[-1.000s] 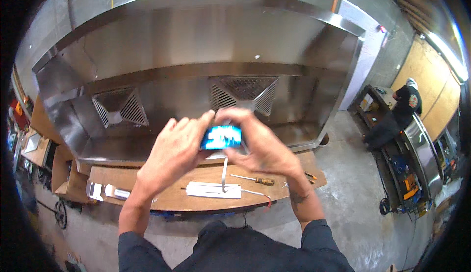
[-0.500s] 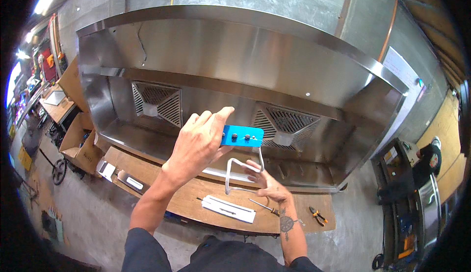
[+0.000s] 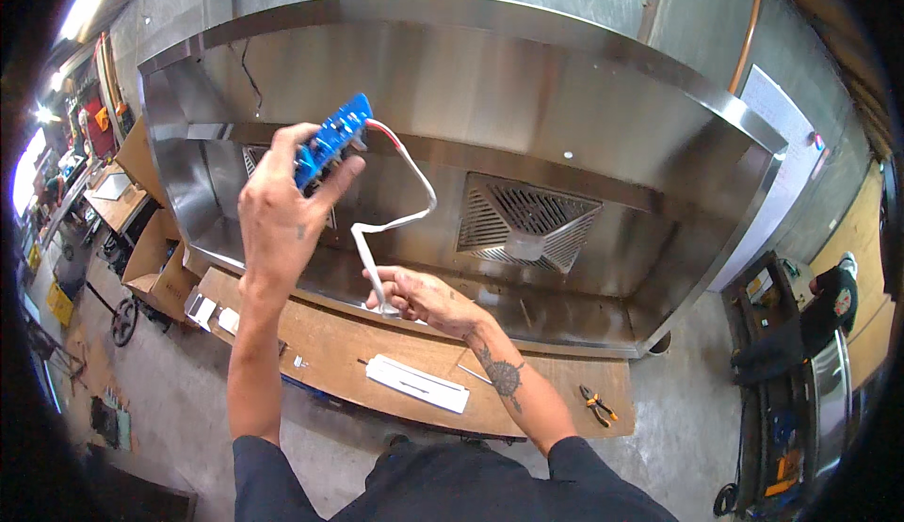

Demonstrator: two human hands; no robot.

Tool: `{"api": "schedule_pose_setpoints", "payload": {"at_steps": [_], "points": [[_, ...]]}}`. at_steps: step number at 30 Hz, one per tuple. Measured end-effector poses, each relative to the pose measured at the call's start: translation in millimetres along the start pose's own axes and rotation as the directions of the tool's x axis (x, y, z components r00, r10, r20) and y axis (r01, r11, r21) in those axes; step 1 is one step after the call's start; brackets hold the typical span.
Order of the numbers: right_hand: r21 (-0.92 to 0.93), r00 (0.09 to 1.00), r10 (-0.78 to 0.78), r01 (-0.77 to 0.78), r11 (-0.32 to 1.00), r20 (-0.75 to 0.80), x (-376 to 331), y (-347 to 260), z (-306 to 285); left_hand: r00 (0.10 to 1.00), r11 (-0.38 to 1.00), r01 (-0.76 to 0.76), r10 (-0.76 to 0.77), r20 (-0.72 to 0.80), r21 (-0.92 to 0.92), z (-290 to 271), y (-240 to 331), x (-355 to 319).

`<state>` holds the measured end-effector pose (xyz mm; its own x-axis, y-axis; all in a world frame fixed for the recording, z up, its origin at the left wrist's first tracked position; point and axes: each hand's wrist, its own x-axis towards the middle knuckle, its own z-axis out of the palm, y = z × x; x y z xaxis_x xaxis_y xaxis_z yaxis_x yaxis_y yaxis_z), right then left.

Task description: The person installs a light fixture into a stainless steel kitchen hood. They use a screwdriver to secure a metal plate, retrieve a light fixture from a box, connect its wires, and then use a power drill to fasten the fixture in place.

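My left hand (image 3: 279, 204) is raised in front of a long stainless steel hood and grips a blue circuit board (image 3: 333, 142) between thumb and fingers, tilted with its component side partly showing. From the board's upper end runs a white cable (image 3: 414, 213), reddish where it joins the board. The cable bends down to my right hand (image 3: 428, 298), whose fingers are closed around its lower part near the hood's bottom edge. Below the hands a white slotted strip (image 3: 417, 384) lies on the brown workbench (image 3: 330, 371).
Pliers (image 3: 597, 406) with orange and black handles lie at the bench's right end. The steel hood (image 3: 452, 80) with a slatted vent (image 3: 529, 221) stands behind. Cardboard boxes (image 3: 160, 268) are at left. Another person (image 3: 833, 301) is at the right beside a dark shelf (image 3: 777, 305).
My left hand has moved up and left and turned the board to show its component side. My right hand has moved left and now grips the cable, which is stretched out more.
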<state>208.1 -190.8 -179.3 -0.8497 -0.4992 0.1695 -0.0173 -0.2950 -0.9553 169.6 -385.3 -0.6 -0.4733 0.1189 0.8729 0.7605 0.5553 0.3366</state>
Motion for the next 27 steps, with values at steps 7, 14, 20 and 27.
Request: {"api": "schedule_pose_setpoints", "payload": {"at_steps": [7, 14, 20, 27], "points": [[-0.548, 0.940, -0.034, 0.227, 0.805, 0.339, -94.2, -64.5, -11.5, 0.969, 0.979, 0.197, -0.187, -0.164, 0.049, 17.0, 79.4, 24.3], [-0.894, 0.708, -0.658, 0.433, 0.113, 0.259, -107.4, -125.7, -56.7, 0.927, 0.993, 0.061, -0.017, -0.375, 0.106, 7.7, 124.4, 75.1], [-0.805, 0.360, -0.931, 0.568, 0.171, 0.056, -81.7, -354.9, -71.2, 0.876, 0.982, -0.169, 0.189, -0.444, 0.085, -31.6, 182.3, 97.9], [-0.913, 0.680, -0.731, 0.329, 0.240, 0.053, -72.4, -485.5, -279.1, 0.925, 0.974, -0.223, 0.202, -0.321, -0.028, 30.1, 205.5, 57.6]]}}
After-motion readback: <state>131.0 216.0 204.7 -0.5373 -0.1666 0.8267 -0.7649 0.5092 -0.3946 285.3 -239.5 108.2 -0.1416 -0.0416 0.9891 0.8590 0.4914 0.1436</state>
